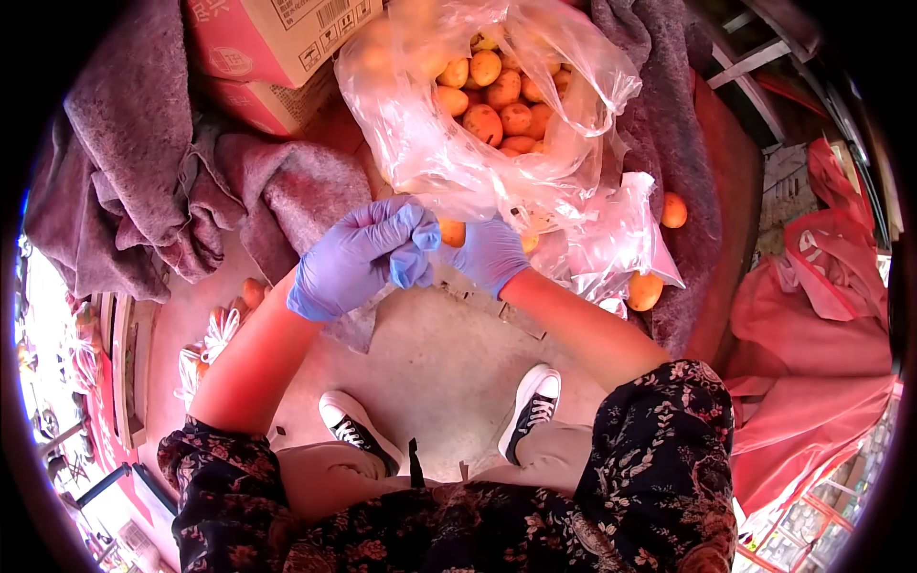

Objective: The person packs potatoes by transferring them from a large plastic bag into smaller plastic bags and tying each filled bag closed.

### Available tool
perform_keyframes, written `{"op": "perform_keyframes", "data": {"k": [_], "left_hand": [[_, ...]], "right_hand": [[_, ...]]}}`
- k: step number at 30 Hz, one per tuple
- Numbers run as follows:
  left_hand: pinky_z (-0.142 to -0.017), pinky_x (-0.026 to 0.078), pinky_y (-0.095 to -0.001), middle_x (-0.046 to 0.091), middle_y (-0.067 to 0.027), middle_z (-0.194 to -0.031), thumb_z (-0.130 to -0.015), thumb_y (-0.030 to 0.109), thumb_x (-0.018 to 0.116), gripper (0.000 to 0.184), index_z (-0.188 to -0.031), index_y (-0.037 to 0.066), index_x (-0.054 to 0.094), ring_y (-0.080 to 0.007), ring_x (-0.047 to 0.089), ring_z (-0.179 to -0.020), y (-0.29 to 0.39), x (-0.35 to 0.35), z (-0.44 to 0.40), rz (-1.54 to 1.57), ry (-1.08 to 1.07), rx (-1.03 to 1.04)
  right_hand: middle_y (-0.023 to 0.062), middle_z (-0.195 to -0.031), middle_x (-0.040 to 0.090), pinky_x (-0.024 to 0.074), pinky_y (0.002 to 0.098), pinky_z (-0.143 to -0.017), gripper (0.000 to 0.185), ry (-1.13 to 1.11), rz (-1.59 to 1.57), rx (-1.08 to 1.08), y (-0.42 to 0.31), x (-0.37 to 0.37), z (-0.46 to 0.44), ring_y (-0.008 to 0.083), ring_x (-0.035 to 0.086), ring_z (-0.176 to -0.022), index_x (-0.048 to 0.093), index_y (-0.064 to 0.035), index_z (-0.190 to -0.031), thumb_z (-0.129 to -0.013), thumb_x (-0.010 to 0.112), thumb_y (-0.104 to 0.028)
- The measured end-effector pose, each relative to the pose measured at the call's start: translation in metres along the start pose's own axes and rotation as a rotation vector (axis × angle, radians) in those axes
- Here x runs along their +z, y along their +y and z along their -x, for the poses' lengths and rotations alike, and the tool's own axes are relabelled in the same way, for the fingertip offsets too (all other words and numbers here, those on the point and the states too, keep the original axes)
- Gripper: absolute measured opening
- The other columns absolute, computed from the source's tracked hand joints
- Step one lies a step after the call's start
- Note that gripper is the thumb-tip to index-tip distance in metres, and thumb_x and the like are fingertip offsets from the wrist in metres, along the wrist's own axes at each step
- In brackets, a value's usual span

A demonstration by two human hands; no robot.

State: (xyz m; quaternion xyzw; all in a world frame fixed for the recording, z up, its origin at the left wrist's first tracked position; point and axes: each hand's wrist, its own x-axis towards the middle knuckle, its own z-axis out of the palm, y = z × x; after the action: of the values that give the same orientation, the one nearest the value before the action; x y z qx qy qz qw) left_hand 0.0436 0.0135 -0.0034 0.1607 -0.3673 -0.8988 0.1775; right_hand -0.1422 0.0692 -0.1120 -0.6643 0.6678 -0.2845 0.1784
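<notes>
Orange fruit (452,232): smooth and rounded, it is held at the fingers of the right hand, between both hands and just below the large bag; only part of its skin is seen.
Right hand (485,254): covered by thin, blue, stretchy material; the fingers are closed around the fruit, though they are partly hidden.
Left hand (363,256): covered by the same material, which is wrinkled at the knuckles; the fingers are bent inward near the fruit, but whether anything is gripped cannot be told.
Large bag (406,143): made of clear, glossy plastic with many creases; its mouth is spread wide, and inside it oval piled fruits (503,91) with dark specks are seen.
Small bag (626,234): crumpled and shiny, it is placed to the right of the right hand; one loose fruit (645,291) is seen at its lower edge, and another fruit (674,209) is laid on the cloth, further right.
Thick cloth (129,143): felt-like and greyish purple, it is gathered in heavy folds at the left.
Cardboard box (287,48): flat-sided, with straight edges; printed marks are shown on it.
Floor (420,382): hard and pale, it is stained in places.
</notes>
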Motion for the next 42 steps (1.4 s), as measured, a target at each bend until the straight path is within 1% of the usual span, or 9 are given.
{"op": "perform_keyframes", "data": {"k": [3, 8, 10, 14, 15, 19, 27, 31, 42], "left_hand": [[-0.054, 0.027, -0.0225, 0.034, 0.0049, -0.060, -0.092, 0.025, 0.047, 0.026, -0.102, 0.003, 0.055, -0.0061, 0.025, -0.048, 0.001, -0.009, -0.007, 0.327, 0.094, -0.070], [-0.054, 0.029, -0.0228, 0.039, 0.0046, -0.062, -0.090, 0.022, 0.049, 0.029, -0.112, 0.004, 0.054, -0.0057, 0.026, -0.047, 0.009, -0.001, -0.014, 0.223, 0.222, -0.099], [-0.054, 0.030, -0.0228, 0.041, 0.0041, -0.062, -0.090, 0.021, 0.050, 0.028, -0.112, 0.004, 0.055, -0.0058, 0.027, -0.047, 0.007, 0.005, -0.022, 0.192, 0.230, -0.115], [-0.055, 0.033, -0.0232, 0.060, -0.0025, -0.075, -0.090, 0.018, 0.051, 0.050, -0.136, 0.021, 0.033, -0.0065, 0.033, -0.049, -0.002, 0.012, -0.040, 0.241, 0.049, -0.261], [-0.055, 0.039, -0.0242, 0.064, -0.0077, -0.085, -0.089, 0.017, 0.053, 0.069, -0.143, 0.027, 0.012, -0.0081, 0.043, -0.051, -0.009, 0.009, -0.048, 0.154, -0.004, -0.249], [-0.053, 0.049, -0.0266, 0.065, -0.0117, -0.087, -0.087, 0.022, 0.057, 0.088, -0.142, 0.023, -0.012, -0.0112, 0.055, -0.052, -0.030, -0.002, -0.078, -0.175, 0.052, -0.401], [-0.049, 0.051, -0.0270, 0.065, -0.0152, -0.084, -0.088, 0.021, 0.052, 0.085, -0.141, 0.016, -0.013, -0.0123, 0.053, -0.045, -0.036, -0.011, -0.085, -0.286, 0.161, -0.489], [-0.047, 0.050, -0.0261, 0.066, -0.0146, -0.085, -0.087, 0.022, 0.053, 0.083, -0.142, 0.012, -0.010, -0.0119, 0.052, -0.044, -0.043, -0.016, -0.084, -0.277, 0.130, -0.456], [-0.049, 0.044, -0.0195, 0.063, -0.0065, -0.083, -0.091, 0.021, 0.046, 0.043, -0.132, 0.008, 0.041, -0.0045, 0.047, -0.048, -0.010, -0.009, -0.039, -0.305, 0.174, -0.472]], "right_hand": [[0.0199, -0.082, 0.063, 0.0471, 0.0427, -0.073, 0.047, -0.099, 0.225, 0.028, 0.010, 0.003, -0.008, 0.0352, 0.061, -0.077, 0.064, 0.0007, -0.087, -0.072, 0.064, -0.044], [0.0131, -0.071, 0.064, 0.0471, 0.0419, -0.066, 0.036, -0.517, 0.225, -0.069, -0.041, -0.114, -0.034, 0.0327, 0.061, -0.066, 0.063, -0.0025, -0.079, -0.080, 0.060, -0.038], [0.0127, -0.071, 0.064, 0.0469, 0.0415, -0.065, 0.031, -0.165, -0.185, -0.161, -0.037, -0.141, -0.037, 0.0322, 0.060, -0.064, 0.062, -0.0023, -0.074, -0.083, 0.057, -0.032], [0.0129, -0.079, 0.063, 0.0457, 0.0415, -0.074, 0.032, 0.181, 0.329, -0.351, 0.024, -0.133, -0.074, 0.0320, 0.059, -0.081, 0.056, -0.0040, -0.100, -0.082, 0.057, -0.031], [0.0131, -0.077, 0.062, 0.0429, 0.0419, -0.081, 0.034, -0.054, 0.504, -0.331, 0.035, -0.129, -0.072, 0.0346, 0.059, -0.074, 0.053, -0.0063, -0.103, -0.084, 0.052, -0.034], [0.0132, -0.072, 0.059, 0.0450, 0.0434, -0.072, 0.027, -0.361, 0.542, -0.291, 0.035, -0.113, -0.044, 0.0328, 0.058, -0.072, 0.059, -0.0057, -0.087, -0.085, 0.049, -0.031], [0.0161, -0.083, 0.058, 0.0462, 0.0417, -0.071, 0.024, -0.099, 0.551, 0.001, 0.055, -0.120, -0.081, 0.0327, 0.057, -0.079, 0.060, -0.0064, -0.097, -0.081, 0.054, -0.024], [0.0163, -0.106, 0.054, 0.0428, 0.0404, -0.087, 0.042, -0.577, 0.453, -0.054, 0.075, -0.103, -0.111, 0.0343, 0.053, -0.096, 0.055, -0.0163, -0.118, -0.077, 0.058, -0.027], [0.0175, -0.103, 0.058, 0.0431, 0.0400, -0.086, 0.044, -0.686, 0.452, -0.015, 0.073, -0.114, -0.119, 0.0343, 0.054, -0.098, 0.054, -0.0146, -0.117, -0.075, 0.061, -0.026]]}}
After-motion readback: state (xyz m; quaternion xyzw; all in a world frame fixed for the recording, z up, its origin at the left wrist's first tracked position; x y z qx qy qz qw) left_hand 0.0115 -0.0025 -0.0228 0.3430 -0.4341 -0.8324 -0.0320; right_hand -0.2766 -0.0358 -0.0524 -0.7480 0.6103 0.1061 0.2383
